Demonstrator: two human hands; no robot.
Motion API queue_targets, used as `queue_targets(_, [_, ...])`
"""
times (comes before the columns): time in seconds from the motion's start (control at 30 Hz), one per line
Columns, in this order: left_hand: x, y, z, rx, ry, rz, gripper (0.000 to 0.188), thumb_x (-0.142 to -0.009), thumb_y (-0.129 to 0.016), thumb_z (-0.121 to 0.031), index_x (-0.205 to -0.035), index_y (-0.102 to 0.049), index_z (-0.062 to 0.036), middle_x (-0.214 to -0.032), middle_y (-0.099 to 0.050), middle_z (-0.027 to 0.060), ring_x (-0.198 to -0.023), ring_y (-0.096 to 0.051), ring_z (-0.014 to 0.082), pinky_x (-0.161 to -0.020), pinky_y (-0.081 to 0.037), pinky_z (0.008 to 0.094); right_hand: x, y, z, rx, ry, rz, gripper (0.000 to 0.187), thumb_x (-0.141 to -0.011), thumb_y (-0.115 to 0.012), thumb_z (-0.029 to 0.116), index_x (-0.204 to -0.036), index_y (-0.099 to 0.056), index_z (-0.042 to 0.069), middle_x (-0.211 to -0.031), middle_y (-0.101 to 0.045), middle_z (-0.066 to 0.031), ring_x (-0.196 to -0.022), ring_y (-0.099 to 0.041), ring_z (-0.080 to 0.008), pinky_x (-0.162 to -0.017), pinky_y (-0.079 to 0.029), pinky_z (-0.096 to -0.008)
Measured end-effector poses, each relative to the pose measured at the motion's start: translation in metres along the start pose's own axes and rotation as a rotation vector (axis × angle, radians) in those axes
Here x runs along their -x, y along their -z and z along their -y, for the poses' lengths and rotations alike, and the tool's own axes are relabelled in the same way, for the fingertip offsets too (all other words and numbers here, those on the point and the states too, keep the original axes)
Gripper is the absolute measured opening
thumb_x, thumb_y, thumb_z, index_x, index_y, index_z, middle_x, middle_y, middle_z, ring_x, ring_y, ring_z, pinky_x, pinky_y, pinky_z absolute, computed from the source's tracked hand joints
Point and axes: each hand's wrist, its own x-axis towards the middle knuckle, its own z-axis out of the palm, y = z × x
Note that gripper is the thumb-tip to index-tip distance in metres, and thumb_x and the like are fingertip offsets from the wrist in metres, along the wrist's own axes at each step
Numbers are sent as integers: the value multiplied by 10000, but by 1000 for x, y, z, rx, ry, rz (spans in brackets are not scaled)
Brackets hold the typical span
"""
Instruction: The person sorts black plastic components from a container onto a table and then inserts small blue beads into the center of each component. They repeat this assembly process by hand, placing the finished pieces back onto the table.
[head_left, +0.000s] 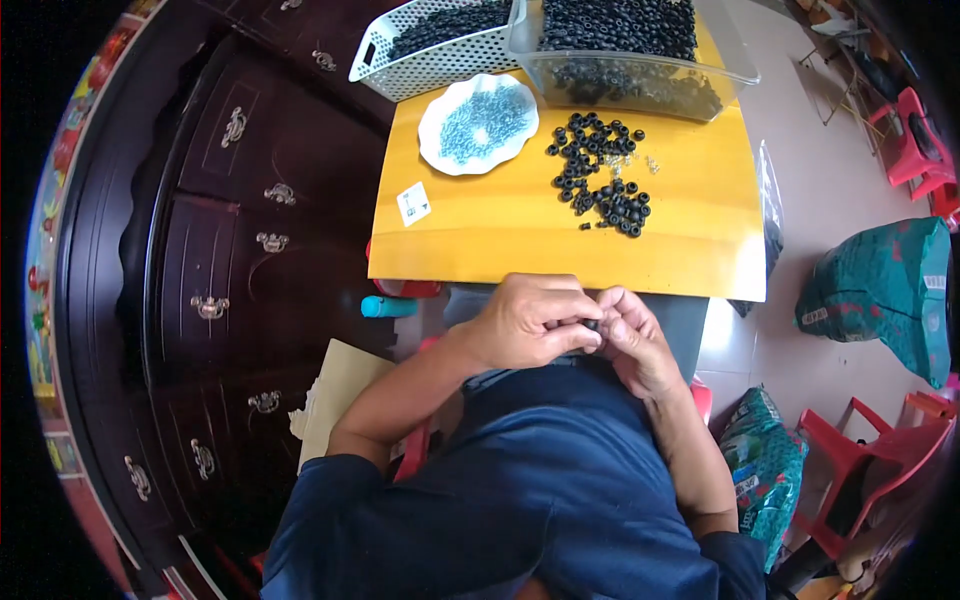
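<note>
My left hand (535, 322) is closed in a pinch just off the near edge of the yellow table (480, 252). A small round black part (591, 325) shows between its thumb and fingers. My right hand (640, 345) meets it there with thumb and fingertips pressed together; anything in that pinch is too small to make out. Ahead of both hands, a loose group of black ring-shaped parts (630, 205) lies on the table. Among them are several tiny clear pieces (618, 160). A white scalloped plate (430, 140) holds many small clear bluish pieces (478, 118).
At the table's far side stand a white perforated basket (440, 72) and a clear plastic bin (640, 75), both with black parts. A small white card (413, 204) lies at the left. Dark drawers (235, 180) line the left side; green sacks (880, 290) and red chairs (870, 465) stand right.
</note>
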Motion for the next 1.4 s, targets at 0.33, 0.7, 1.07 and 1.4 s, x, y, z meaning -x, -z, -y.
queue_targets(0.33, [-76,147,39,-529,146,-461,164,-789,-749,15,-952,-734,32,-800,-719,104,-681,-665,121,-620,-513,262,-17,5,29,83,-159,109,359,-902,-752,292,-1118,-598,49,-1032,-692,-115,-937,-660,-171,-834,-521,-287])
queue_targets(0.7, [-195,274,181,-404,362,-421,321,-891,-694,-167,-1151,-701,22,-808,-707,34,-715,-623,81,-693,-511,250,-55,4,12,22,-181,193,301,-915,-741,231,-1117,-610,50,-1033,-688,-77,-947,-641,-134,-867,-502,-284])
queue_targets(1.07, [-103,114,72,-230,487,-102,105,-901,-679,-52,-987,-733,-28,-783,-648,-22,-689,-556,51,-613,-453,224,-51,13,18,-34,-195,150,217,-961,-682,203,-1087,-618,40,-989,-693,-70,-922,-639,-130,-844,-506,-278])
queue_targets(1.4, [-79,-1,72,-507,110,86,212,-770,-778,-162,-956,-708,-86,-820,-647,57,-720,-665,264,-616,-538,374,-46,8,18,105,-308,276,176,-996,-631,188,-1022,-602,17,-912,-655,-36,-859,-602,-99,-807,-499,-263])
